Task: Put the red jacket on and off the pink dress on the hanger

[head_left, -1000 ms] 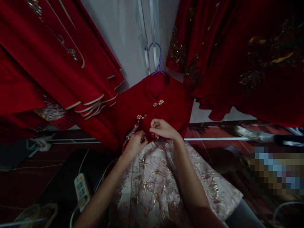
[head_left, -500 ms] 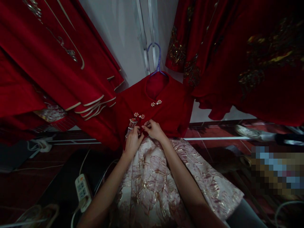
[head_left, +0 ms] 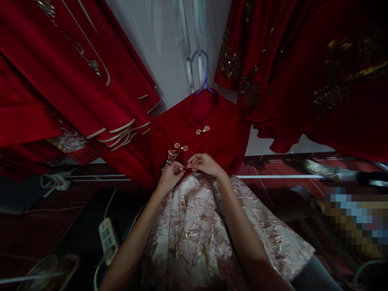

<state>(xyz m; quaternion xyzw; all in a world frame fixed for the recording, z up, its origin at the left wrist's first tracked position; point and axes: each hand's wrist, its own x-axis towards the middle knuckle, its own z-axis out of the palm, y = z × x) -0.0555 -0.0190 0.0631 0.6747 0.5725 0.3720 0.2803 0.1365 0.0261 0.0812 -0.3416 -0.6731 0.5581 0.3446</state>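
A red jacket [head_left: 169,121] with pearl-flower frog buttons [head_left: 203,130] hangs on a purple hanger [head_left: 207,72] before me. At its lower front edge my left hand [head_left: 172,175] and my right hand [head_left: 206,165] face each other, fingertips almost meeting. Each pinches at a small beaded clasp [head_left: 187,166], mostly hidden by the fingers. Just above, another frog button [head_left: 181,147] lies across the front opening, with a beaded tassel ornament [head_left: 172,154] close to my left hand. Below the jacket spreads a pale pink and gold brocade skirt [head_left: 194,226], under my forearms.
Red garments with cream edging [head_left: 121,89] hang on the left, and sequinned red garments [head_left: 291,97] on the right. A power strip [head_left: 108,240] lies on a dark surface at lower left. A white rail [head_left: 273,176] runs behind the skirt. A foot in a light shoe [head_left: 329,169] shows at right.
My left hand has turned and drawn slightly away from the tassel ornament, uncovering more of it. Both hands' fingertips now meet around the lower clasp. The view has shifted slightly.
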